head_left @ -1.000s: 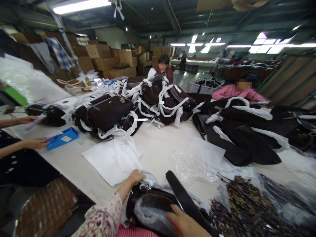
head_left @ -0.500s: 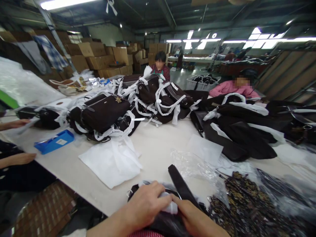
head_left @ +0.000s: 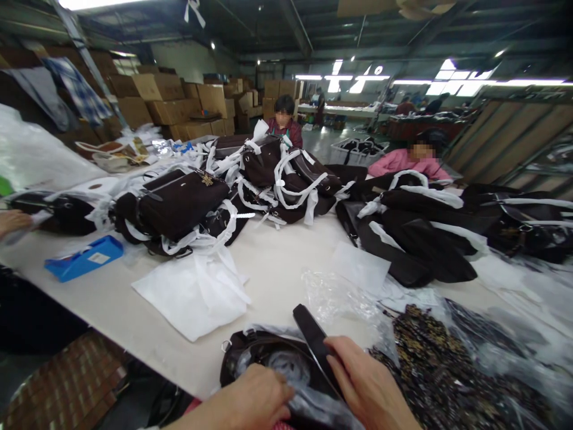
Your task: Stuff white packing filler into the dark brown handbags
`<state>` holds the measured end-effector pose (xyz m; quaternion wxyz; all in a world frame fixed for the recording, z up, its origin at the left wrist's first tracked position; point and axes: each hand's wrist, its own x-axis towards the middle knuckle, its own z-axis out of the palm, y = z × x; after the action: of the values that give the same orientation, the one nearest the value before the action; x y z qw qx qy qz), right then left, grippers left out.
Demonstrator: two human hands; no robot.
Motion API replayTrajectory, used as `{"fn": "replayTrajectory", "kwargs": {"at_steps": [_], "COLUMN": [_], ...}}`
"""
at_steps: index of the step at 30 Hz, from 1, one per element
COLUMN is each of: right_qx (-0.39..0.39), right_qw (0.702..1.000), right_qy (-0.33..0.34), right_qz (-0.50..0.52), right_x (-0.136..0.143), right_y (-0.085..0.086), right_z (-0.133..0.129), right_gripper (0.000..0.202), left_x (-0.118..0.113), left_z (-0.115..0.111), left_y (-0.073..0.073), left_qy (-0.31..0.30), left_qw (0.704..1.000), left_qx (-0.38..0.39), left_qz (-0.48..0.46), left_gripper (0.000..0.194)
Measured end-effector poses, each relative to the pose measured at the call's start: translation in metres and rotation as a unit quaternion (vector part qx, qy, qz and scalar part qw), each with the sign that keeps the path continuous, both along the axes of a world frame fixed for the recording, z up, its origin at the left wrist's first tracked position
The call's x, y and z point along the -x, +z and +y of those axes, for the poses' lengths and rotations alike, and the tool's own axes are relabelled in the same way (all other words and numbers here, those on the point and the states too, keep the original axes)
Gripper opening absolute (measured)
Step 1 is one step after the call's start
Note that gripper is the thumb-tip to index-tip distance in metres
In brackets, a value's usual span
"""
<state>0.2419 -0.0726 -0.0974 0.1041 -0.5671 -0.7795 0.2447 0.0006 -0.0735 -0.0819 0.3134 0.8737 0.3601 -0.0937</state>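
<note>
Both hands work at the near edge of the table [head_left: 286, 263], on a dark bag [head_left: 268, 364] that lies open-side up w/ clear plastic stuffing [head_left: 286, 370] showing inside. Left hand [head_left: 259, 400] rests on the bag's near rim, fingers curled loosely down onto the plastic; can't tell if it grips anything. Right hand [head_left: 367, 388] lies flat just right of the bag, fingers fairly straight and close together, tips touching the dark strap [head_left: 313, 340] that rises at an angle from the bag toward the table's middle.

Just right of the right hand: a heap of dark beaded or patterned pieces in clear film [head_left: 447, 364], along the near right edge. Crumpled clear plastic sheet [head_left: 340, 298] beyond the strap. White non-woven cover [head_left: 192, 292] lies flat, left of centre. Blue tray [head_left: 83, 258] near the left edge. Middle and far part of the table: piles of dark brown bags w/ white wrapped straps [head_left: 179, 203], black bags [head_left: 421, 239] toward the right.

A co-worker's hand [head_left: 13, 222] shows at the far left edge. Two other people sit at the far side: one in a dark red top [head_left: 286, 126], one in pink [head_left: 405, 162]. Cardboard boxes [head_left: 179, 104] stacked behind, left.
</note>
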Motion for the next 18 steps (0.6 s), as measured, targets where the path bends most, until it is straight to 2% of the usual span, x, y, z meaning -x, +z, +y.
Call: {"fn": "replayTrajectory", "kwargs": {"at_steps": [2,4,5,7,9,10,11,13,15,16,18], "right_qx": [-0.016,0.042,0.079,0.119,0.118,0.108,0.091,0.030,-0.016,-0.011,0.051], "right_qw": [0.998,0.997,0.993,0.981,0.969,0.965,0.963,0.962,0.966,0.973,0.988], "right_qy": [-0.060,-0.065,-0.050,-0.014,-0.010,-0.021,-0.044,-0.109,-0.140,-0.126,-0.054], "right_qz": [-0.015,0.025,0.066,0.156,0.218,0.237,0.250,0.247,0.215,0.193,0.134], "right_x": [-0.009,-0.017,-0.019,-0.022,-0.025,-0.027,-0.030,-0.038,-0.045,-0.046,-0.041], "right_y": [0.002,-0.001,-0.003,-0.006,-0.007,-0.007,-0.006,-0.004,-0.004,-0.005,-0.014], "right_z": [0.001,0.000,-0.002,-0.005,-0.009,-0.012,-0.015,-0.024,-0.038,-0.047,-0.066], "right_gripper": [0.045,0.055,0.057,0.054,0.047,0.044,0.042,0.035,0.027,0.027,0.027], "left_x": [-0.001,-0.005,-0.008,-0.017,-0.028,-0.033,-0.037,-0.042,-0.044,-0.044,-0.045], "left_z": [0.007,0.018,0.025,0.039,0.049,0.051,0.052,0.048,0.043,0.041,0.040], "left_y": [0.004,0.008,0.010,0.014,0.018,0.020,0.022,0.026,0.032,0.035,0.043], "left_qy": [0.053,0.126,0.140,0.101,0.009,-0.026,-0.045,-0.036,0.011,0.034,0.068], "left_qw": [0.998,0.983,0.975,0.969,0.975,0.981,0.987,0.995,0.998,0.997,0.996], "left_qx": [-0.015,-0.073,-0.103,-0.149,-0.150,-0.135,-0.116,-0.085,-0.069,-0.062,-0.041], "left_qz": [-0.040,-0.108,-0.135,-0.167,-0.165,-0.140,-0.101,-0.028,-0.005,-0.015,-0.036], "left_gripper": [0.017,0.027,0.035,0.057,0.071,0.064,0.050,0.019,0.019,0.022,0.024]}}
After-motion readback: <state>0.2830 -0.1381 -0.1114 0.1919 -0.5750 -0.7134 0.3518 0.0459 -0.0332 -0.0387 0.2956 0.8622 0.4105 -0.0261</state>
